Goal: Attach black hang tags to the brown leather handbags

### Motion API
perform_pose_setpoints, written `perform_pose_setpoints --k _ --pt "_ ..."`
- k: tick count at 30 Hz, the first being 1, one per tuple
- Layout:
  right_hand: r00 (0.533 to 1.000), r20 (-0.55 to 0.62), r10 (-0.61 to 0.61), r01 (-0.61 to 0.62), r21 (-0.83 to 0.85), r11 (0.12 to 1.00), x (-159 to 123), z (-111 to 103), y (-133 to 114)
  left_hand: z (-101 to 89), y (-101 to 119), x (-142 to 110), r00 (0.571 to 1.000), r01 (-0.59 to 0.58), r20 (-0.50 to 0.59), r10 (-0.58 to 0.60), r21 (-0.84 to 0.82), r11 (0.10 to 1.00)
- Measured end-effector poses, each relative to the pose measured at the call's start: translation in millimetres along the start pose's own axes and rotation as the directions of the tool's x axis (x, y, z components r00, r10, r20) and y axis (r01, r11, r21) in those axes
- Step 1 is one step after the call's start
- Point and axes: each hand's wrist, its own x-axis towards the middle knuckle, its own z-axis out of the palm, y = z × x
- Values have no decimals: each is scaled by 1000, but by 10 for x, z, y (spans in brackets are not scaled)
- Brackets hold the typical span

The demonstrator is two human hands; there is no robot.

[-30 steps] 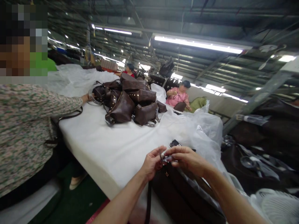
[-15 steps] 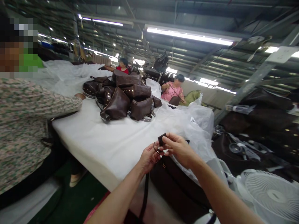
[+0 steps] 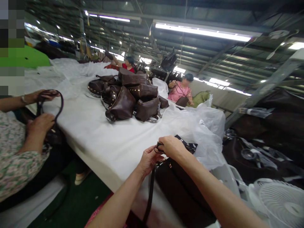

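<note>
Left hand (image 3: 148, 160) and right hand (image 3: 171, 147) both pinch small black cord loop (image 3: 158, 148), fingers closed tight, just above dark brown leather bag (image 3: 180, 190) at white table (image 3: 99, 136) edge. Bag pile (image 3: 129, 101) farther back.

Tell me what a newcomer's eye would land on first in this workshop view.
First, the heap of dark brown leather handbags piled mid-table on the long white padded table. Next, in the foreground, the person's left hand and right hand meet over a small dark strap fitting at the top of a dark brown bag at the table's near edge. At far left, a co-worker's hands hold a looped dark strap.
</note>
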Motion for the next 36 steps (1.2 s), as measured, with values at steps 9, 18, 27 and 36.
perform_pose_setpoints --k 9,18,27,36 --pt "997 42 -67 67 0 998 -4 103 -79 12 230 38 1000 20 -11 -17 369 929" --pt "933 -352 72 -64 34 997 -633 559 343 -135 1027 -106 996 34 26 -80 750 661" --pt "981 -185 -65 99 178 979 -834 608 611 -336 1802 -648 890 147 -19 -456 958 248" --pt "941 -339 5 -16 -29 999 -945 715 421 -93 776 -358 961 -150 226 -161 910 387"
